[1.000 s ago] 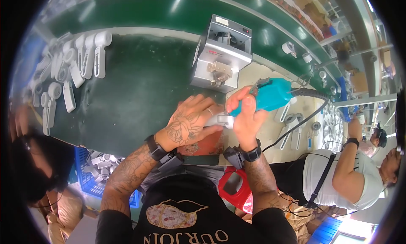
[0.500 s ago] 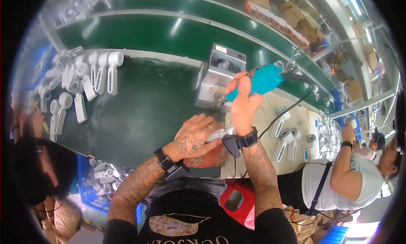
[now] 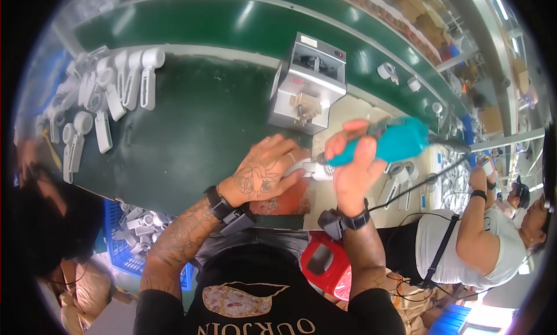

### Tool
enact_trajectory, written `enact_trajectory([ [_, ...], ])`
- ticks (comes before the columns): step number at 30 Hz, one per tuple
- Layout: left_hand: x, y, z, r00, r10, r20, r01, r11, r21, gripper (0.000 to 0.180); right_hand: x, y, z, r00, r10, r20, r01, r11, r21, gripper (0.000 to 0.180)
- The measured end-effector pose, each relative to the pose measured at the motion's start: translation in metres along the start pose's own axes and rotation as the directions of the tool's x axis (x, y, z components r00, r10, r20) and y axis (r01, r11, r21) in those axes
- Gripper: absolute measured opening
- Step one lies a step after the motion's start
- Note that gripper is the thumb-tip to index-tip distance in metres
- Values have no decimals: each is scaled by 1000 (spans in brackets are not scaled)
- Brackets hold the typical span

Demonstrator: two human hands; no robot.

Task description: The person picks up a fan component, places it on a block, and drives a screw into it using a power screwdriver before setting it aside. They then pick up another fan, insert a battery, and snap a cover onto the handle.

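Observation:
My left hand is closed on a white handheld fan at the near middle of the workbench, its round head poking out to the right of my fingers. In my right hand is a teal electric screwdriver, lying nearly level with its tip toward the left. That tip is right by the fan's head; whether it touches a screw cannot be made out. A dark cord trails off the screwdriver's right end. Beneath my left hand lies a reddish-brown pad.
A silver box-shaped machine stands behind my hands. Several white fans lie at the bench's far left, others on the right. A blue crate holds white parts below the left edge. A red stool and a co-worker are at right.
My right hand has brought the screwdriver away from the silver machine, rightward and nearer to me, down to the fan's head. My left hand stays on the fan. The view has shifted slightly.

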State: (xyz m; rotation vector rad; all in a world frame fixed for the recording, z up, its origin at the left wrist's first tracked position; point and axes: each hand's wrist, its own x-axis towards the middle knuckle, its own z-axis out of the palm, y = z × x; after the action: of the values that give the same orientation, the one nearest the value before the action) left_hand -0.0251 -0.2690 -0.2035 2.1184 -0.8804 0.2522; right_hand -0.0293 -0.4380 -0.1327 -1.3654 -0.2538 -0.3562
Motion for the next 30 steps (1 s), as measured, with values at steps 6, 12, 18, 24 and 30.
enact_trajectory([
  [6,-2,1,-1,994,-58,93,59,998,-2,34,-26,1,-13,1000,27,-16,-29,995,-93,57],
  [12,-3,0,1,991,-64,118,66,998,-17,34,-29,11,-15,997,62,-39,-65,995,-79,57],
  [18,-1,0,-3,990,-64,128,64,998,9,38,-33,21,-14,999,44,-13,-45,998,-48,48],
  [24,-7,-5,7,1000,5,15,-6,999,47,41,-40,36,-21,999,0,-38,1,999,46,36],
  [30,-29,6,9,950,288,-117,-259,941,218,31,-44,1,-13,978,30,-207,6,986,168,49],
])
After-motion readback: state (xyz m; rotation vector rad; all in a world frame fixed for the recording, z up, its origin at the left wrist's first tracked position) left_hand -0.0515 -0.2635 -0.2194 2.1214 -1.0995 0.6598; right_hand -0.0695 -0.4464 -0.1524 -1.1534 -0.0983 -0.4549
